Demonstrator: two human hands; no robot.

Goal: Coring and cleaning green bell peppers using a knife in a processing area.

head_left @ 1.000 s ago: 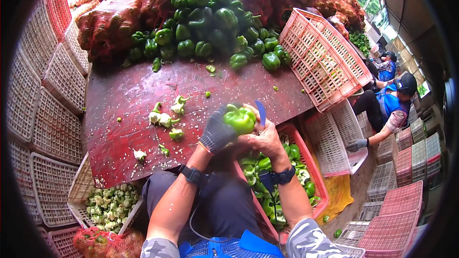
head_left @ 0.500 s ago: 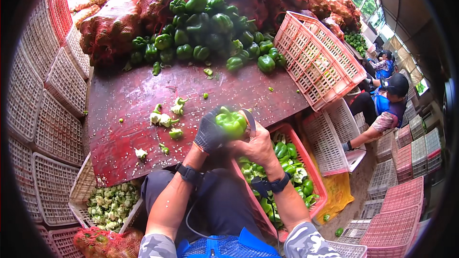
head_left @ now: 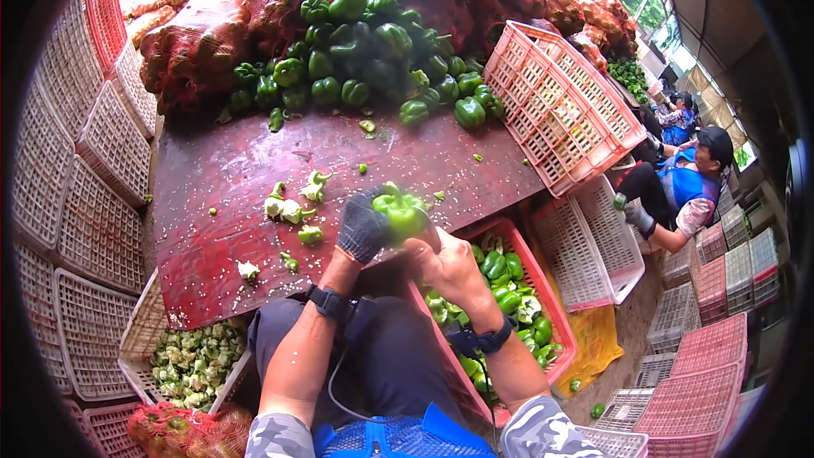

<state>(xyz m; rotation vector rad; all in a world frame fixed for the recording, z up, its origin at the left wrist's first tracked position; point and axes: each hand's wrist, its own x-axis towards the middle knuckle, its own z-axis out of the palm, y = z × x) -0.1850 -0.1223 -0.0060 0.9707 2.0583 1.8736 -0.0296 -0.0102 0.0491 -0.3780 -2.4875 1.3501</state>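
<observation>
A green bell pepper (head_left: 405, 215) is in my left hand (head_left: 362, 229), which wears a dark glove and is closed round its left side. Bare and closed, my right hand (head_left: 451, 271) is at the pepper's lower right, thumb pointing toward it. A knife (head_left: 435, 240) is in the right hand; only a small, blurred part of its blade shows and its handle is hidden by the fingers. Both hands are over the near edge of the dark red table (head_left: 229, 174). Cut pepper stem ends (head_left: 284, 209) and white seeds lie left of them.
Whole peppers (head_left: 348, 51) are heaped at the table's back, before red mesh sacks (head_left: 199, 42). A pink crate (head_left: 560, 110) tilts at the right. Below right, a red crate (head_left: 555, 305) holds peppers; a pale crate (head_left: 140, 343) at left holds stem ends. Co-workers (head_left: 691, 182) sit at far right.
The pepper has turned in my left hand, its stem now pointing up and left. The blade, earlier plain beside it, is mostly hidden. The nearer co-worker has straightened up and raised a hand.
</observation>
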